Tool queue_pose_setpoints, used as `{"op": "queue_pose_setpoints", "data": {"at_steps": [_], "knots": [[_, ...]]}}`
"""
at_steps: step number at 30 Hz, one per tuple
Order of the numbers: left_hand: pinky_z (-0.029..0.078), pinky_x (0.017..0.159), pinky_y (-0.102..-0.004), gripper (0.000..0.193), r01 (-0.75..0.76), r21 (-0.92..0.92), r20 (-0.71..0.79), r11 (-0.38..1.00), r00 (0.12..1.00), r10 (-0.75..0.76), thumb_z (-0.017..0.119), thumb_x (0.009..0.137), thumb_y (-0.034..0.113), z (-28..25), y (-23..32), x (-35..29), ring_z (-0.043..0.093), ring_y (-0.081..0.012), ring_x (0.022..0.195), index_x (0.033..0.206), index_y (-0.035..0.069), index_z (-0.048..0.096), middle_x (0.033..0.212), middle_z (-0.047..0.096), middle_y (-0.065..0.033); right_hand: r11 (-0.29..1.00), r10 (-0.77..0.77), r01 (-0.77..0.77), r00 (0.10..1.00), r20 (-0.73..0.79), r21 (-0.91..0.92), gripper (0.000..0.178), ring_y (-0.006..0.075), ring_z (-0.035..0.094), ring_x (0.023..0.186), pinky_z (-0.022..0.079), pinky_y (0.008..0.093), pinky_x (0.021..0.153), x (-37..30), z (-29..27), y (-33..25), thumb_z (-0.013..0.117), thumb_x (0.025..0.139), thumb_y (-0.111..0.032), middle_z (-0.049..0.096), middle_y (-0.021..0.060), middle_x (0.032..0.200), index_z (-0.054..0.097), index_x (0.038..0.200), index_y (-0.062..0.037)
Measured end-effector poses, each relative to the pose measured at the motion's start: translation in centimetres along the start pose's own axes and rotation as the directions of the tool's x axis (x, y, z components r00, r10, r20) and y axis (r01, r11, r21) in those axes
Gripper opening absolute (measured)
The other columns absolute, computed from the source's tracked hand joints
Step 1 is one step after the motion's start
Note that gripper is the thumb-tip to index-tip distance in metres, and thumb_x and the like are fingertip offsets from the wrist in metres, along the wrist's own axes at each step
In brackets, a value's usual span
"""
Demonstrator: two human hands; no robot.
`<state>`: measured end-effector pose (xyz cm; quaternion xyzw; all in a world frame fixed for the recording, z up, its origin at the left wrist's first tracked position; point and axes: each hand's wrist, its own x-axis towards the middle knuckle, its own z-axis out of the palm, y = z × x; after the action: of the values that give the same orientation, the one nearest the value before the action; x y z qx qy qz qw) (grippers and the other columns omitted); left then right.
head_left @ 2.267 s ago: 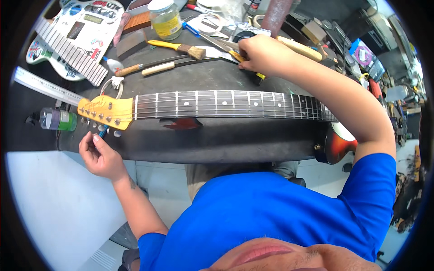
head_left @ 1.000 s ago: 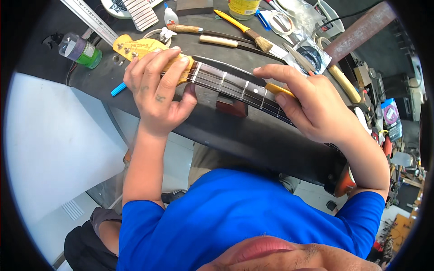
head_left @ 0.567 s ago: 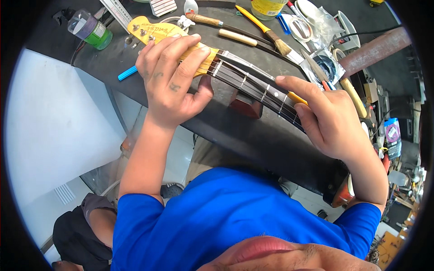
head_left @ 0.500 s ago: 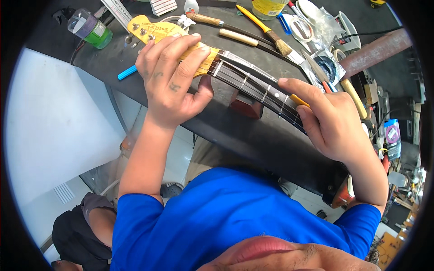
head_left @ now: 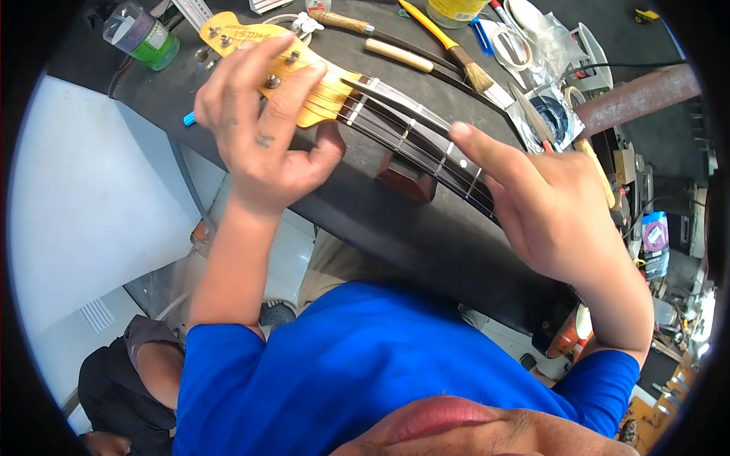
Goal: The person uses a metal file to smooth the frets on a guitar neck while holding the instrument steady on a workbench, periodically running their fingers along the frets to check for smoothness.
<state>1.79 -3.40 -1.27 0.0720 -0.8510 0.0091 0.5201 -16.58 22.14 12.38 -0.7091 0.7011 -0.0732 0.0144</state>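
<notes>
An electric bass lies across the black bench (head_left: 395,228), with its yellow headstock (head_left: 319,91) to the left and its dark fretboard (head_left: 414,137) running right. My left hand (head_left: 262,129) is wrapped over the headstock, fingers across the tuning pegs and thumb under the neck by the nut. Further along the neck is my right hand (head_left: 555,213), its forefinger stretched out onto the strings. A thin grey tool with an orange end (head_left: 532,121) sticks out behind those fingers, seemingly held by them.
A red-brown block (head_left: 407,175) props the neck. Behind the bass lie a brush (head_left: 456,57), wooden-handled tools (head_left: 399,55), tape rolls (head_left: 511,45) and a rusty bar (head_left: 635,91). A green bottle (head_left: 141,34) stands at far left. The orange guitar body (head_left: 566,334) overhangs at right.
My left hand came up from below the bench edge onto the headstock. My right hand left the tools at the back, slid along the neck, and its forefinger now points out.
</notes>
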Motion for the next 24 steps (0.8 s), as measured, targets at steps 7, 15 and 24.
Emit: {"op": "queue_pose_setpoints", "data": {"at_steps": [7, 15, 24], "knots": [[0.045, 0.123, -0.0493, 0.068, 0.044, 0.025, -0.021, 0.999, 0.999, -0.043, 0.082, 0.066, 0.017, 0.0, 0.0, -0.2, 0.063, -0.0406, 0.141, 0.133, 0.011, 0.081, 0.155, 0.071, -0.0173, 0.999, -0.007, 0.007, 1.000, -0.006, 0.046, 0.068, 0.0304, 0.065, 0.059, 0.048, 0.0447, 0.057, -0.6, 0.2, 0.4, 0.074, 0.093, 0.006, 0.062, 0.0063, 0.069, 0.066, 0.159, -0.0095], [0.044, 0.123, -0.0486, 0.070, 0.063, 0.007, -0.007, 0.998, 0.998, -0.063, 0.082, 0.063, 0.014, 0.0, 0.1, -0.1, 0.063, -0.0404, 0.140, 0.133, 0.009, 0.080, 0.154, 0.072, -0.0183, 1.000, -0.028, 0.028, 0.999, 0.036, 0.011, 0.069, 0.0295, 0.064, 0.058, 0.048, 0.0440, 0.057, -0.3, -0.4, 0.3, 0.074, 0.091, 0.007, 0.062, 0.0055, 0.068, 0.067, 0.158, -0.0076], [0.045, 0.123, -0.0497, 0.070, 0.048, -0.020, -0.038, 0.999, 0.998, -0.049, 0.081, 0.064, 0.014, 0.3, -0.4, 0.0, 0.063, -0.0409, 0.140, 0.134, 0.009, 0.080, 0.153, 0.073, -0.0182, 1.000, -0.009, 0.008, 0.999, 0.051, 0.018, 0.067, 0.0291, 0.064, 0.058, 0.047, 0.0444, 0.056, -0.4, -0.7, 0.2, 0.074, 0.093, 0.007, 0.063, 0.0051, 0.070, 0.067, 0.157, -0.0069]]}}
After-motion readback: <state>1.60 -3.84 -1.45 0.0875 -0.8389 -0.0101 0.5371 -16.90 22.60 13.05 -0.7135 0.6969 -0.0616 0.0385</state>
